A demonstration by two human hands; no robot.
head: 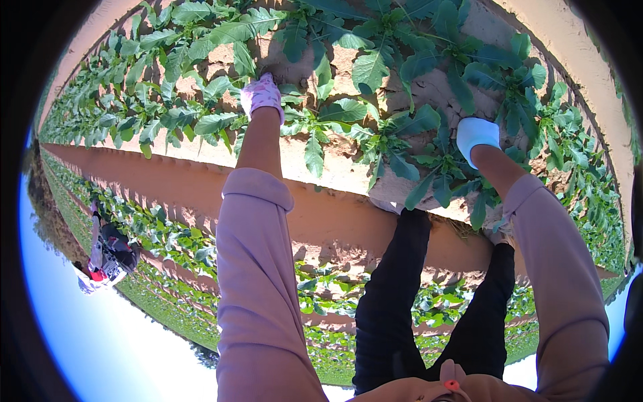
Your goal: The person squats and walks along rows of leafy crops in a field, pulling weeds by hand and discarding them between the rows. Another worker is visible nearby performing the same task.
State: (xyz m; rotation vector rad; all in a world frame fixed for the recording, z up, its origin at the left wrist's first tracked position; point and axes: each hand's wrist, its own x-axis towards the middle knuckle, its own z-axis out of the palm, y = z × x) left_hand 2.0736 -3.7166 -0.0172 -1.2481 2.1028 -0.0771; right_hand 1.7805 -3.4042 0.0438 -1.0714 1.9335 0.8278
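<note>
My left hand point(262, 96), in a white glove with pink marks, reaches down among leafy green plants on a raised soil bed. Its fingertips are at the base of a plant point(243, 58) and partly hidden, so whether they grip anything cannot be told. My right hand point(478, 136), in a plain white glove, is lower on the bed at the right, beside a lobed-leaf plant point(517, 85). Its fingers are turned away and hidden. Between the hands grows another leafy plant point(384, 135) with cracked, sandy soil around it.
A bare-soil furrow point(331, 213) runs along the near side of the bed, with my feet at the bed's edge. Further crop rows point(331, 346) lie beyond it. Another person point(108, 254) is bent over in the rows at the far left.
</note>
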